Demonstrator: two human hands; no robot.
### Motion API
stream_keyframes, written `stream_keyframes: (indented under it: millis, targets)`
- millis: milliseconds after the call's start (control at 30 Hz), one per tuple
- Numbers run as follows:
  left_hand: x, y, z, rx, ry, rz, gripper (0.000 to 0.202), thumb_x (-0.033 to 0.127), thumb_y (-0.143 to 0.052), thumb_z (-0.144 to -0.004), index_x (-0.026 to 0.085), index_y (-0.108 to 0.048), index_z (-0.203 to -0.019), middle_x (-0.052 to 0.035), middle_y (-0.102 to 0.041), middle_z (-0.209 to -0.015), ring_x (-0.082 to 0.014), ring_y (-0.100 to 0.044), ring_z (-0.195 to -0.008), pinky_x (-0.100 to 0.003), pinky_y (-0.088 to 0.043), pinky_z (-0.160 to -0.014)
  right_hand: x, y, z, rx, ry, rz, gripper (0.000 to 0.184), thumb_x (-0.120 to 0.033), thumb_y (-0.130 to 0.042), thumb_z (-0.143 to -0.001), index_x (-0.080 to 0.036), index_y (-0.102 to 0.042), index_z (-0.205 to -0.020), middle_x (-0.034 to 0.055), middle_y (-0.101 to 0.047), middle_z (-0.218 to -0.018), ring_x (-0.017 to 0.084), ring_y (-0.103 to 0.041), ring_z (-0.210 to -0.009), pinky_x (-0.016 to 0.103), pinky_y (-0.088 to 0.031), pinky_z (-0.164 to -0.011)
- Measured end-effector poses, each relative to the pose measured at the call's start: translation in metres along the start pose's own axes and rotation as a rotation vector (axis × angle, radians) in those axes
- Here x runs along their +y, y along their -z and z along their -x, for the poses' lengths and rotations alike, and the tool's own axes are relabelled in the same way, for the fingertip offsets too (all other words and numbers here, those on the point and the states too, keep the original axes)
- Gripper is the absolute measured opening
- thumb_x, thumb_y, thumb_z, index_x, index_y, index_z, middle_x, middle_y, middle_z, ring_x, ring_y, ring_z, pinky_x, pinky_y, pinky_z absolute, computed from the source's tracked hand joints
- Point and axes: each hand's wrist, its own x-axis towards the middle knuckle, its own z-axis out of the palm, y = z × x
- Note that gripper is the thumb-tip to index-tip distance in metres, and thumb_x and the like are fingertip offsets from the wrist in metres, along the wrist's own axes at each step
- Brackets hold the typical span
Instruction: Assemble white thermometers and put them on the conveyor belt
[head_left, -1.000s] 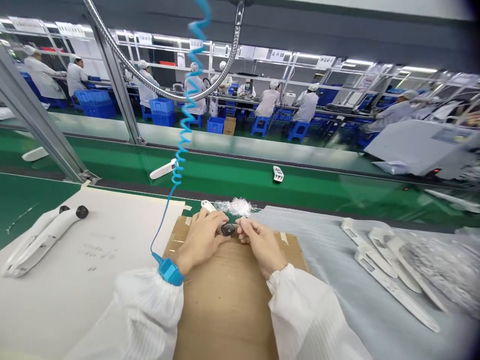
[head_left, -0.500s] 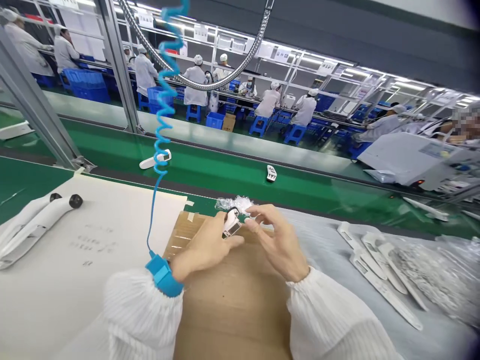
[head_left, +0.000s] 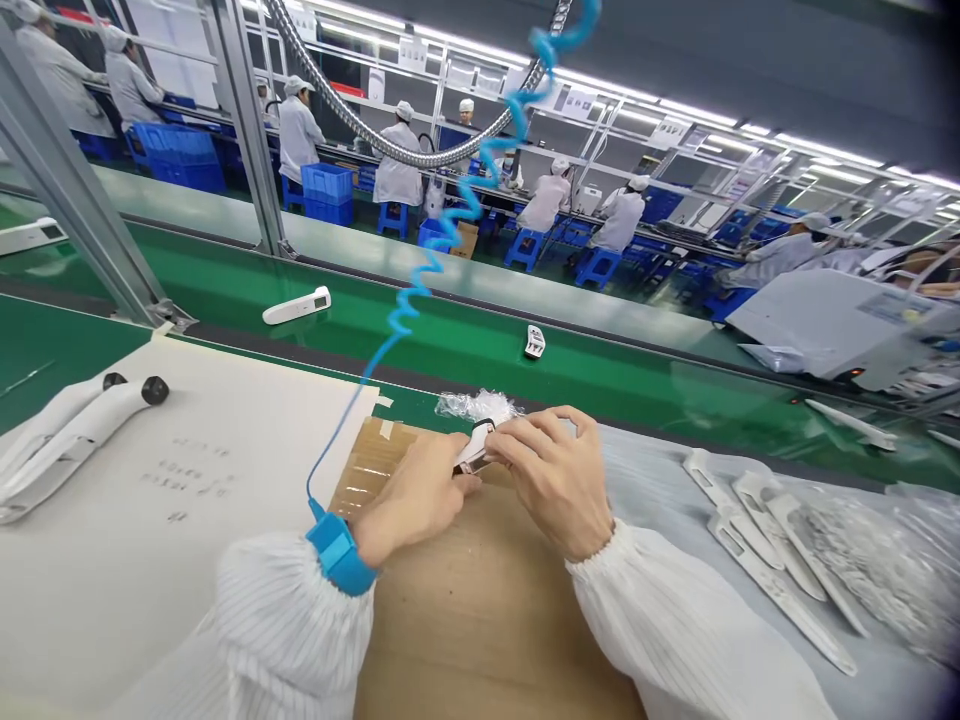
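Over the brown cardboard [head_left: 465, 620] I hold a small white device part [head_left: 475, 446] with a black rim and a dark window. It resembles the head of a handheld thermometer. My left hand [head_left: 424, 490] is closed around its left side, and a blue wrist strap [head_left: 341, 553] sits on that wrist. The bent fingers of my right hand [head_left: 555, 475] press together on the part's right side and cover some of it. Just behind lies crumpled clear plastic [head_left: 480, 405].
White device bodies [head_left: 82, 440] lie on the paper at left. White shell pieces [head_left: 772, 580] lie at right beside a clear bag of small parts [head_left: 877, 570]. Two white devices rest on the green belt [head_left: 420, 345]. A coiled blue cord [head_left: 420, 285] hangs ahead.
My right hand's fingers have closed in onto the white device part, from spread apart beside it. The blue cord has swung right, and the view has shifted slightly.
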Motion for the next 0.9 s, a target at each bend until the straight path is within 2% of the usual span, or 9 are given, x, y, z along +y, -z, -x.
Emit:
stream_keyframes:
  millis: [67,167,267,367,433,533,667,800,900]
  targets:
    - [-0.003,0.006,-0.003,0.002,0.061,0.102,0.006,0.022,-0.062,-0.079,0.018,-0.063,-0.082,-0.003,-0.067,-0.078,-0.0201,-0.06,-0.072,-0.029,-0.041,-0.062,-0.002,0.0,0.001,-0.01,0.063,-0.005,0.028,-0.009,-0.042,-0.096,-0.027,-0.062,-0.087,-0.0035,-0.072,-0.089,0.017,-0.055,-0.084,0.042,-0.024,-0.097]
    - [-0.007,0.016,-0.009,0.175,0.239,0.323,0.01,0.024,-0.062,-0.081,0.015,-0.062,-0.086,-0.0035,-0.065,-0.075,-0.0173,-0.06,-0.068,-0.027,-0.043,-0.061,0.006,-0.005,-0.003,-0.022,0.02,-0.082,0.024,-0.011,-0.043,-0.096,-0.024,-0.06,-0.085,-0.0017,-0.07,-0.087,0.017,-0.054,-0.085,0.04,-0.026,-0.095]
    - [-0.005,0.023,-0.014,0.308,0.345,0.587,0.018,0.02,-0.059,-0.084,0.012,-0.062,-0.101,-0.0077,-0.068,-0.087,-0.0153,-0.062,-0.074,-0.026,-0.047,-0.066,0.028,-0.026,-0.013,-0.109,-0.275,-0.135,0.017,-0.019,-0.049,-0.094,-0.021,-0.058,-0.08,0.0012,-0.067,-0.088,0.017,-0.053,-0.085,0.038,-0.028,-0.088]
    - [0.002,0.025,-0.013,0.298,0.345,0.769,0.025,0.023,-0.061,-0.085,0.012,-0.059,-0.108,-0.0106,-0.067,-0.105,-0.013,-0.063,-0.073,-0.025,-0.05,-0.064,0.053,-0.052,-0.018,-0.237,-0.545,-0.123,0.012,-0.022,-0.059,-0.087,-0.019,-0.057,-0.075,0.0022,-0.066,-0.084,0.018,-0.055,-0.083,0.035,-0.03,-0.08]
    - [0.004,0.025,-0.01,0.3,0.34,0.767,0.032,0.03,-0.066,-0.082,0.015,-0.058,-0.109,-0.0092,-0.067,-0.106,-0.0118,-0.061,-0.067,-0.023,-0.048,-0.057,0.07,-0.057,-0.013,-0.261,-0.615,-0.099,0.01,-0.028,-0.064,-0.084,-0.02,-0.058,-0.082,0.0009,-0.066,-0.082,0.017,-0.057,-0.079,0.033,-0.032,-0.078]
    - [0.002,0.026,-0.009,0.29,0.37,0.676,0.035,0.041,-0.069,-0.078,0.016,-0.061,-0.102,-0.0044,-0.066,-0.083,-0.0105,-0.055,-0.057,-0.019,-0.038,-0.046,0.099,-0.034,0.013,-0.27,-0.655,-0.045,0.016,-0.035,-0.058,-0.089,-0.023,-0.06,-0.098,-0.0002,-0.068,-0.092,0.015,-0.059,-0.08,0.031,-0.036,-0.078]
    - [-0.002,0.026,-0.009,0.242,0.421,0.606,0.033,0.047,-0.064,-0.08,0.017,-0.063,-0.094,-0.0003,-0.056,-0.063,-0.0111,-0.047,-0.053,-0.018,-0.03,-0.042,0.147,0.032,0.073,-0.359,-0.757,0.075,0.022,-0.017,-0.051,-0.088,-0.022,-0.067,-0.102,0.0066,-0.067,-0.103,0.017,-0.06,-0.088,0.031,-0.041,-0.078]
    - [0.002,0.024,-0.007,0.167,0.422,0.554,0.041,0.056,-0.063,-0.08,0.019,-0.065,-0.098,-0.0017,-0.056,-0.066,-0.0132,-0.047,-0.056,-0.02,-0.031,-0.044,0.187,0.074,0.13,-0.484,-0.855,0.189,0.019,-0.008,-0.068,-0.066,-0.024,-0.074,-0.077,0.01,-0.065,-0.099,0.028,-0.057,-0.102,0.038,-0.041,-0.079]
    - [0.006,0.021,-0.006,0.108,0.398,0.519,0.043,0.06,-0.061,-0.081,0.02,-0.065,-0.097,-0.0018,-0.056,-0.066,-0.0142,-0.048,-0.057,-0.021,-0.031,-0.046,0.201,0.089,0.15,-0.501,-0.894,0.193,0.009,-0.015,-0.068,-0.068,-0.023,-0.071,-0.07,0.0099,-0.066,-0.1,0.03,-0.056,-0.106,0.04,-0.041,-0.081]
